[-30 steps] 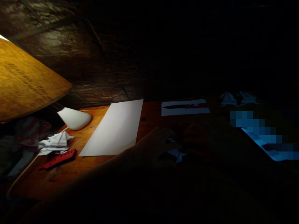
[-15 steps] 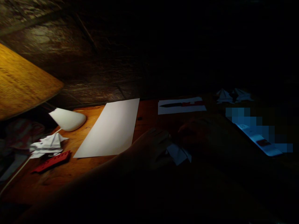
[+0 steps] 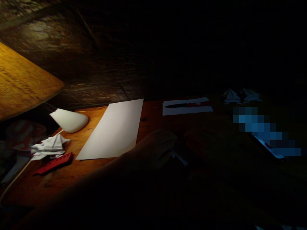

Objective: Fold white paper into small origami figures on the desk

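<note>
In deep shadow at the middle of the table, my left hand (image 3: 162, 148) is closed on a small piece of folded paper (image 3: 180, 157). Only a narrow strip of the paper shows beside the fingers. Just to the right, my right hand (image 3: 197, 140) is a faint reddish shape close to the paper. Darkness hides its fingers, so its grip cannot be made out. A large white sheet (image 3: 115, 131) lies left of and beyond my left hand. Behind the hands, a knife with a red handle (image 3: 200, 104) rests on a smaller stack of white paper (image 3: 187, 111).
At left stand a lamp with a yellowish shade (image 3: 26, 83) and white base (image 3: 72, 120), folded white paper (image 3: 50, 147) and a red notched object (image 3: 54, 163). Two folded paper shapes (image 3: 241, 95) sit at the back right, near a lit phone (image 3: 271, 145), partly pixelated. A dark wall (image 3: 107, 64) rises behind.
The folded paper has turned or been covered, showing less of itself between my hands. My right hand has shifted slightly down and is darker. The view has moved a little.
</note>
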Action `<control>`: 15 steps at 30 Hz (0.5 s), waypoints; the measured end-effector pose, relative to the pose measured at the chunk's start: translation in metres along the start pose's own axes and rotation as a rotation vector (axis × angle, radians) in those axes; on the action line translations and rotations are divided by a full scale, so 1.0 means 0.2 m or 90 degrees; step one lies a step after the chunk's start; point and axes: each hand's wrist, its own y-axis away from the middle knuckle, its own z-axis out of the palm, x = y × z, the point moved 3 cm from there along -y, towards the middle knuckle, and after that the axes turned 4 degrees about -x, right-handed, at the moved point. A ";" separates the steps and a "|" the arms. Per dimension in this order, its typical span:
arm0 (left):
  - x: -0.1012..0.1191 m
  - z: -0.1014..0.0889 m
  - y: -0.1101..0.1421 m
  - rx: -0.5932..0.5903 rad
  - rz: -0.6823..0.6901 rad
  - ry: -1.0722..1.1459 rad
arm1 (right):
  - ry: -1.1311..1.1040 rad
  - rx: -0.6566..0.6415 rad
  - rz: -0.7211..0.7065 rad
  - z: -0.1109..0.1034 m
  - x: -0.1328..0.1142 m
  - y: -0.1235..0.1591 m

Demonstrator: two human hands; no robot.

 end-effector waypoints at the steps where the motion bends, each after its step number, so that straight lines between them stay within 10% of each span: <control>1: 0.00 0.00 0.00 0.000 -0.003 -0.014 | 0.013 0.003 0.006 0.00 -0.01 0.00; 15: 0.04 -0.03 0.01 0.054 -0.003 -0.060 | -0.144 -0.031 -0.042 -0.01 0.17 0.02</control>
